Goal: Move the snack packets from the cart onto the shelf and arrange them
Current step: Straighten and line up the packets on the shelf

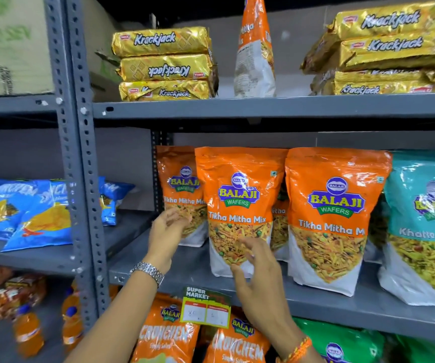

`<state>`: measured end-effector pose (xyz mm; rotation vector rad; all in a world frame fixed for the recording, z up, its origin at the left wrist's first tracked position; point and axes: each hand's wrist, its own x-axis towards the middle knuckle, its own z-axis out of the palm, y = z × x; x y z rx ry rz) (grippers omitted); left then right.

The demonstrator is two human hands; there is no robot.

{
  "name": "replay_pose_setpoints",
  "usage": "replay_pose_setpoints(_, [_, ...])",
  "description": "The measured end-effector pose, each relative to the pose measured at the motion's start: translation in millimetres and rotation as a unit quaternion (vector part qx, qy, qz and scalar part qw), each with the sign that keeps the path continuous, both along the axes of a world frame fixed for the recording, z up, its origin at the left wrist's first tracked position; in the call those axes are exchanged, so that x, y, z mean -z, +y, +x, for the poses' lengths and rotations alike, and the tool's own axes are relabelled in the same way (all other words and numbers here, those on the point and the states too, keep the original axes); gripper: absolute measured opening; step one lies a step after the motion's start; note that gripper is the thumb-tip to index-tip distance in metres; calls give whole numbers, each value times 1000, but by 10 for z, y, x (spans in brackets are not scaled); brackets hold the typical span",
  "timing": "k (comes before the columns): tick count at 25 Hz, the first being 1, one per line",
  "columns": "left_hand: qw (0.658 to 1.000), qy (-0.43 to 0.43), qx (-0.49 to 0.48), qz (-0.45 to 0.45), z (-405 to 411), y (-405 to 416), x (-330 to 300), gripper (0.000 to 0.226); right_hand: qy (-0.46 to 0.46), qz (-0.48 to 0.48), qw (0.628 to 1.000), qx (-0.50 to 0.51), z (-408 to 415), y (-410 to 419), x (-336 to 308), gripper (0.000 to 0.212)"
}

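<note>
Orange Balaji Tikha Mitha Mix packets stand upright on the grey middle shelf (316, 307). The front one (240, 195) is in the centre, another (182, 184) stands behind it to the left, and a third (334, 205) is to its right. My left hand (167, 231), with a metal watch on the wrist, hovers with fingers apart in front of the rear left packet. My right hand (255, 279) is spread just before the lower part of the centre packet, holding nothing. The cart is out of view.
A teal Balaji packet (426, 218) stands at the right. Gold Krackjack packs (164, 64) and an upright orange packet (255, 48) fill the upper shelf. Blue chip bags (35, 216) lie on the left rack. A price tag (205, 307) hangs below; Crunchem bags (164, 334) sit underneath.
</note>
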<state>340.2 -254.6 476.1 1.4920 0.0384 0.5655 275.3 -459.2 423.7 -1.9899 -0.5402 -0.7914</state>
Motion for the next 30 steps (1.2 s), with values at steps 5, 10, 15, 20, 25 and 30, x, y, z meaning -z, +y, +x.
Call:
replay_pose_setpoints(5, [994, 91, 29, -60, 229, 507, 16, 57, 128, -28, 979, -155, 175, 870, -169, 71])
replay_pose_setpoints(10, [984, 139, 73, -85, 492, 872, 26, 88, 298, 137, 942, -67, 752, 1626, -410, 31])
replay_pose_setpoints(15, [977, 96, 171, -77, 522, 795, -30, 74, 301, 218, 928, 41, 1034, 1808, -382, 8])
replay_pose_setpoints(20, [974, 77, 199, -79, 679, 725, 111, 72, 265, 219, 938, 44, 1086, 1820, -386, 16])
replay_pose_setpoints(25, [972, 72, 217, -64, 722, 712, 82, 69, 253, 205, 944, 58, 1139, 1832, -368, 20])
replay_pose_setpoints(30, [972, 58, 220, -66, 658, 754, 102, 68, 261, 182, 947, 34, 905, 1803, -347, 34])
